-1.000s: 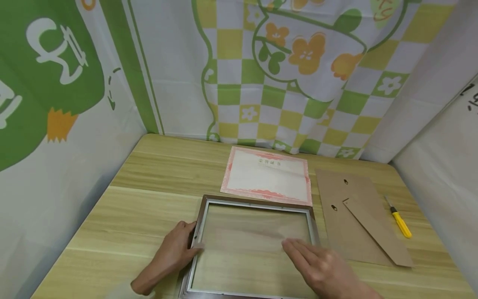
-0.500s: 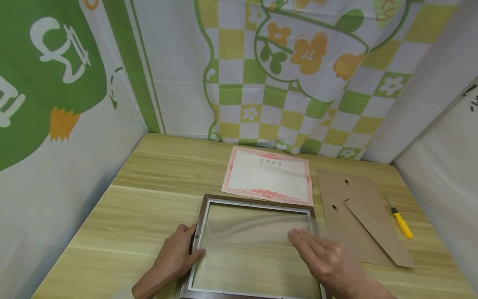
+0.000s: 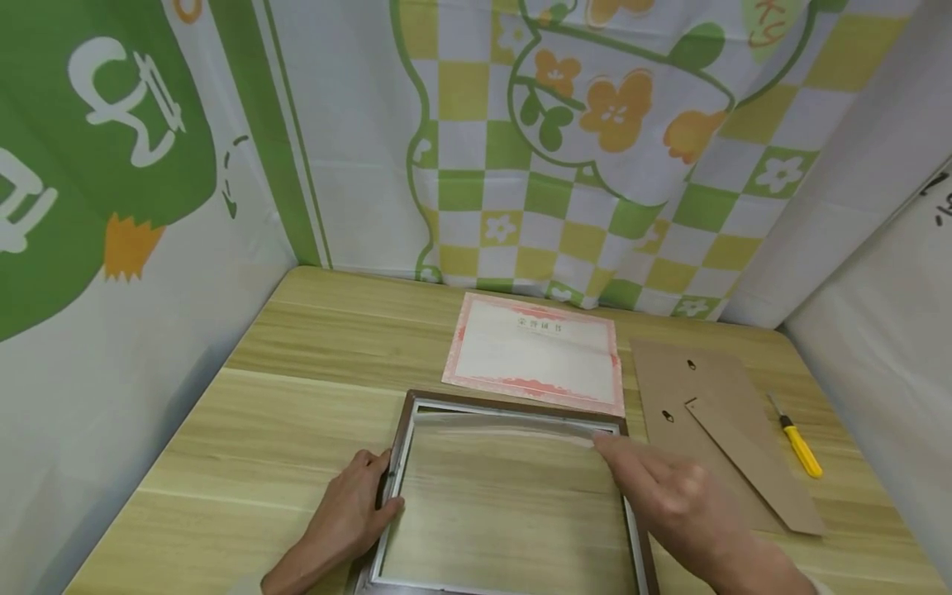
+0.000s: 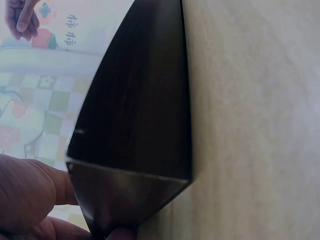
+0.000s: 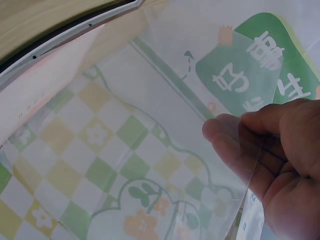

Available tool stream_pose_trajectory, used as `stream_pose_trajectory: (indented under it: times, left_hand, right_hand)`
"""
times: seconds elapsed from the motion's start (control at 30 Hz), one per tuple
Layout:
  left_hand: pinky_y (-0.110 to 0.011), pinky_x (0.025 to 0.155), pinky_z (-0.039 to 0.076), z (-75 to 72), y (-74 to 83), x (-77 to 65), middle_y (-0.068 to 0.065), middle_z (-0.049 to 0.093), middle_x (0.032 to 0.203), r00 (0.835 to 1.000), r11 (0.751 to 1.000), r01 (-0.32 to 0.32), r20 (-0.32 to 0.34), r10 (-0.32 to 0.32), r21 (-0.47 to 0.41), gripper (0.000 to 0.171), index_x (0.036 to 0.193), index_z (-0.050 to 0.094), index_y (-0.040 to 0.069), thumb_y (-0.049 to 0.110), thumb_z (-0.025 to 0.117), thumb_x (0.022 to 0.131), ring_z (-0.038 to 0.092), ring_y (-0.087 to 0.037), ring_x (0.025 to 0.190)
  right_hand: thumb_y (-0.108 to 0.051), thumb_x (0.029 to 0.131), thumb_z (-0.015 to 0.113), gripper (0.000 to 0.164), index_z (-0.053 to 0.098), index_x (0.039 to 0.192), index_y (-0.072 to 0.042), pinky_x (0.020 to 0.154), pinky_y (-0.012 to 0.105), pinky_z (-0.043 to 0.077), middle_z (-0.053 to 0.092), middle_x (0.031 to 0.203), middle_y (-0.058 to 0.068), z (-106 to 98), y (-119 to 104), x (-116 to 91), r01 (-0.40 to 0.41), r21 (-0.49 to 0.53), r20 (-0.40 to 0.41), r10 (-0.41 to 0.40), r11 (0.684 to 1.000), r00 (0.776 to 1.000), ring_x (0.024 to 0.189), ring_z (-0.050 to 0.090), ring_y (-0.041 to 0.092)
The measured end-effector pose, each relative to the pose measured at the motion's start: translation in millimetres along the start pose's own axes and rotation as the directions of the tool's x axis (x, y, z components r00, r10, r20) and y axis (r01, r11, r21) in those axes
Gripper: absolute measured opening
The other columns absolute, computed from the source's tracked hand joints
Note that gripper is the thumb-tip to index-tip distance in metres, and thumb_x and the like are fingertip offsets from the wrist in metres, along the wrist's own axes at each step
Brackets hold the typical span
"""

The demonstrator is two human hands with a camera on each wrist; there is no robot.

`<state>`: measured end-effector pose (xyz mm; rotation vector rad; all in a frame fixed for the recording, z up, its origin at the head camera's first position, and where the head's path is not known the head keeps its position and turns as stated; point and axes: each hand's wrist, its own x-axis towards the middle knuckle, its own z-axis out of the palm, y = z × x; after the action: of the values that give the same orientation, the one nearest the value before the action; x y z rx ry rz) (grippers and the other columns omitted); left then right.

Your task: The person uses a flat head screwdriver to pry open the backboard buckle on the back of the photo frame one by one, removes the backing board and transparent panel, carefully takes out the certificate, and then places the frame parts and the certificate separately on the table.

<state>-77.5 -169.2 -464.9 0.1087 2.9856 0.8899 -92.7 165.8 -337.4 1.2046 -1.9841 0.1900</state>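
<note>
A brown picture frame (image 3: 513,404) with a silver inner edge lies on the table in the head view. My left hand (image 3: 344,511) grips its left side, thumb over the inner edge and fingers at the outer side. The left wrist view shows the frame's dark side and corner (image 4: 135,100), with fingers (image 4: 62,187) beside it. Between thumb and fingers my right hand (image 3: 673,492) pinches a clear plastic sheet (image 5: 165,135) by its edge. The sheet overlaps the frame's opening in the head view, its far edge close to the top rail.
A red-bordered certificate (image 3: 535,351) lies just beyond the frame. To the right are a brown backing board (image 3: 699,446) with a stand leg and a yellow-handled screwdriver (image 3: 799,446). Printed curtains (image 3: 595,165) enclose the wooden table (image 3: 245,413).
My right hand has moved away from me and slightly right, carrying the clear sheet's far edge toward the frame's top rail. My left hand stays on the frame's left side.
</note>
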Motion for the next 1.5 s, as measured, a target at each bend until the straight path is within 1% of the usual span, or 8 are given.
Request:
stream_pose_trajectory:
  times: [0.33,0.6,0.8,0.93,1.13,1.27,1.4,1.5]
  left_hand:
    - [-0.039,0.073,0.051,-0.7,-2.2,-2.6,-0.013,0.060,0.102,1.000,1.000,0.009,0.008,-0.009,-0.011,0.062,0.130,0.056,-0.010,0.015,0.080,0.079,0.056,-0.017,0.083]
    - [-0.038,0.074,0.051,-1.2,-2.1,-5.2,-0.013,0.060,0.105,0.999,0.999,0.031,0.019,-0.031,-0.026,0.063,0.132,0.055,-0.009,0.015,0.079,0.079,0.055,-0.016,0.082]
    - [-0.034,0.067,0.051,-0.5,-0.6,-7.7,-0.018,0.059,0.108,0.999,0.999,0.032,0.019,-0.032,-0.011,0.066,0.134,0.052,-0.011,0.018,0.080,0.081,0.056,-0.016,0.079]
    - [-0.038,0.070,0.054,2.3,2.7,-13.5,-0.020,0.059,0.109,1.000,0.998,0.009,-0.006,-0.009,0.061,0.069,0.133,0.051,-0.012,0.022,0.080,0.080,0.061,-0.020,0.082]
    - [-0.041,0.068,0.053,5.2,7.5,-23.6,-0.023,0.058,0.110,1.000,0.983,0.018,-0.011,-0.016,0.183,0.074,0.134,0.049,-0.012,0.023,0.082,0.078,0.061,-0.026,0.084]
    - [-0.039,0.065,0.054,8.3,11.9,-27.5,-0.024,0.056,0.111,0.998,0.976,0.062,0.020,-0.068,0.211,0.075,0.135,0.046,-0.012,0.021,0.082,0.078,0.062,-0.028,0.086]
    - [-0.037,0.061,0.054,11.8,12.9,-31.7,-0.023,0.057,0.108,0.998,0.972,0.069,-0.016,-0.067,0.224,0.074,0.134,0.048,-0.012,0.017,0.083,0.076,0.063,-0.029,0.085]
    - [-0.034,0.058,0.052,13.9,12.4,-33.6,-0.023,0.057,0.106,0.998,0.972,0.039,-0.060,-0.025,0.233,0.073,0.132,0.049,-0.013,0.015,0.084,0.074,0.062,-0.027,0.081]
  right_hand:
    - [-0.020,0.107,0.039,0.039,0.071,0.098,0.002,0.043,0.021,0.047,0.066,0.062,0.004,-7.6,18.0,3.8,-0.074,0.058,0.004,0.074,0.996,0.997,0.046,0.059,0.011]
    - [-0.032,0.104,0.049,0.039,0.076,0.095,-0.006,0.039,0.012,0.032,0.072,0.068,0.002,-7.7,42.0,19.9,-0.192,0.089,-0.066,0.198,0.977,0.978,0.037,0.043,-0.001]
    - [-0.002,0.089,0.069,0.012,0.075,0.099,0.000,0.062,0.011,0.052,0.077,0.086,0.011,15.2,53.9,31.2,-0.412,0.289,0.014,0.427,0.864,0.904,0.067,0.073,0.016]
    - [0.001,0.089,0.068,0.016,0.074,0.103,0.000,0.066,0.010,0.053,0.077,0.090,0.012,38.7,58.3,38.8,-0.565,0.402,0.097,0.580,0.721,0.809,0.074,0.074,0.013]
    - [-0.013,0.097,0.060,0.023,0.069,0.112,0.003,0.073,0.022,0.057,0.074,0.101,0.019,74.3,68.3,56.0,-0.688,0.595,0.239,0.725,0.416,0.645,0.083,0.073,0.003]
    - [-0.011,0.097,0.061,0.027,0.066,0.114,0.009,0.077,0.027,0.058,0.072,0.101,0.026,99.6,71.5,70.8,-0.620,0.770,0.293,0.780,0.151,0.553,0.083,0.074,0.009]
    - [-0.005,0.096,0.060,0.027,0.061,0.115,0.015,0.078,0.027,0.058,0.076,0.092,0.012,136.2,62.9,86.2,-0.501,0.858,0.383,0.796,-0.117,0.469,0.081,0.075,0.013]
    - [-0.001,0.097,0.057,0.028,0.057,0.117,0.018,0.078,0.026,0.058,0.076,0.087,0.002,167.3,50.9,97.1,-0.441,0.852,0.471,0.781,-0.282,0.410,0.080,0.075,0.014]
